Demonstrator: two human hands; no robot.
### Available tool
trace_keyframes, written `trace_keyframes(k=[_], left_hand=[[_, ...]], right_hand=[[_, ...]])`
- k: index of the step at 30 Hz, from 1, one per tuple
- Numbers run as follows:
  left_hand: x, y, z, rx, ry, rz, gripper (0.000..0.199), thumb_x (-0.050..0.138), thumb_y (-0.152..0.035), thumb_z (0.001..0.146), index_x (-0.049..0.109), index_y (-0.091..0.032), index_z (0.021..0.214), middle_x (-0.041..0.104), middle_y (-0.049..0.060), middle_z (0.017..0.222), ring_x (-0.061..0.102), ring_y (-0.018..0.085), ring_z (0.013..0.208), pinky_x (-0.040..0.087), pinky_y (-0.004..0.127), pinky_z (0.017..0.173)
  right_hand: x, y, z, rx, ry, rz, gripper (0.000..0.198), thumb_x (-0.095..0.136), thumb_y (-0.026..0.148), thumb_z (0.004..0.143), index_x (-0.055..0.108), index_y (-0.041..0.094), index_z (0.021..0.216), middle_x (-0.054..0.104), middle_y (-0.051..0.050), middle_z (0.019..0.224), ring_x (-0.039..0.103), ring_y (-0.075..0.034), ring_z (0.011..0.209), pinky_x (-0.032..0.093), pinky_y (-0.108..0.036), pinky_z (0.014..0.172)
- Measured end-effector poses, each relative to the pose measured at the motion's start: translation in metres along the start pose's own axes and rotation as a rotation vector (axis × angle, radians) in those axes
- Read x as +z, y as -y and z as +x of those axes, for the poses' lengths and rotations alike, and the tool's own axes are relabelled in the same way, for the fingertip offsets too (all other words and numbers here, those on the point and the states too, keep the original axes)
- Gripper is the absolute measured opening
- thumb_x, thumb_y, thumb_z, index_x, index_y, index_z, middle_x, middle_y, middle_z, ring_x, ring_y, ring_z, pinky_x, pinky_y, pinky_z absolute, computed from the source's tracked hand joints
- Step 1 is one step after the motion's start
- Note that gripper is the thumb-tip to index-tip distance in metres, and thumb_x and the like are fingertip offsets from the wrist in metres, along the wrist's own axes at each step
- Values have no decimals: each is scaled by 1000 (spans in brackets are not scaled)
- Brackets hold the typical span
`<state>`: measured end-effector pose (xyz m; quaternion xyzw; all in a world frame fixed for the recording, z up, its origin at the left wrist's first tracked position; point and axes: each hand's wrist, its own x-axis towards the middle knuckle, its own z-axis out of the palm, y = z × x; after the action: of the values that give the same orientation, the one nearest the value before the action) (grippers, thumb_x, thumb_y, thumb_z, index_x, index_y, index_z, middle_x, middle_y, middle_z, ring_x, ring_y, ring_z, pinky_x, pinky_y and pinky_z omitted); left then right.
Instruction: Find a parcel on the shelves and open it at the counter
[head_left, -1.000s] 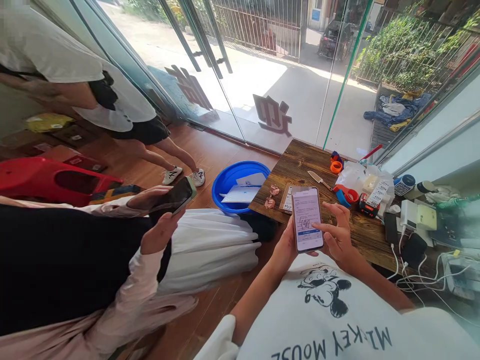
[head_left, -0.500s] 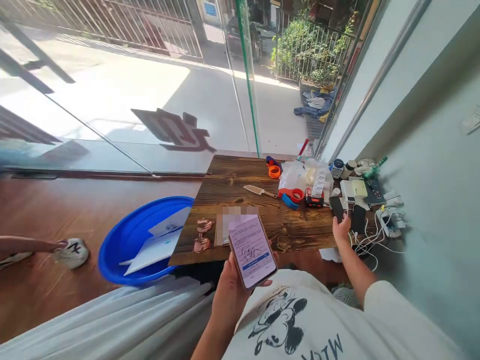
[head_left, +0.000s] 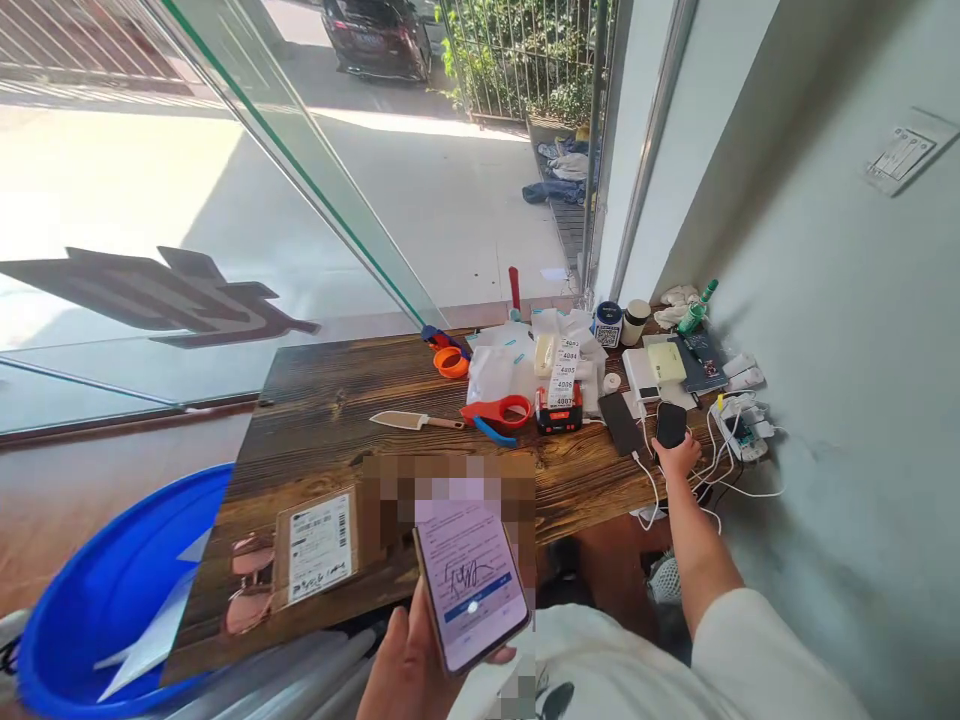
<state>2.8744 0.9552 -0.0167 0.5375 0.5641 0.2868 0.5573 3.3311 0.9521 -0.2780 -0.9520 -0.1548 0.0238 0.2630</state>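
Note:
My left hand (head_left: 412, 640) is wrapped round a smartphone (head_left: 476, 590), tilted toward me above the table's front edge; its lit screen shows text, a handwritten signature and a blue bar. At the right end of the table, my right hand (head_left: 679, 455) grips the lower end of a black smartphone (head_left: 670, 424) with a dark screen. Just left of it lies another dark phone (head_left: 621, 424) with a white cable plugged in. A labelled parcel (head_left: 319, 545) and pink sunglasses (head_left: 251, 585) lie left of the left hand.
The wooden table (head_left: 315, 420) bears a knife (head_left: 416, 420), red-handled scissors (head_left: 499, 410), an orange tape roll (head_left: 450, 362), a number-label strip (head_left: 564, 375) and white cables (head_left: 712, 470). A blue tub (head_left: 82, 600) stands at left. A glass pane (head_left: 322, 190) rises behind.
My right hand has moved from the left dark phone to the one on its right. The left hand still holds its phone. My view has turned right, bringing the parcel label into sight.

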Motion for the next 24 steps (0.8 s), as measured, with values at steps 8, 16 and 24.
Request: trace_keyframes(k=[8, 16, 24], left_hand=[[36, -18, 10, -7, 124, 194, 80, 80, -51, 64, 61, -47, 142, 72, 5, 134, 57, 48, 128, 61, 52, 73], [54, -24, 16, 0, 123, 379, 84, 78, -52, 59, 59, -52, 141, 72, 0, 135, 58, 51, 123, 59, 61, 77], [63, -37, 17, 49, 277, 417, 93, 67, -53, 72, 34, -52, 159, 73, 1, 134, 60, 46, 127, 59, 57, 72]], right_hand=[[13, -53, 7, -215, -12, 58, 71, 51, 69, 88, 64, 10, 126, 59, -25, 124, 51, -42, 117, 40, -57, 104], [15, -91, -2, -383, 87, 34, 62, 40, 56, 95, 53, 18, 142, 53, -20, 134, 50, -38, 125, 33, -64, 112], [17, -96, -2, -404, 115, 14, 62, 47, 50, 93, 46, 19, 147, 47, -20, 138, 45, -39, 127, 36, -65, 110]])
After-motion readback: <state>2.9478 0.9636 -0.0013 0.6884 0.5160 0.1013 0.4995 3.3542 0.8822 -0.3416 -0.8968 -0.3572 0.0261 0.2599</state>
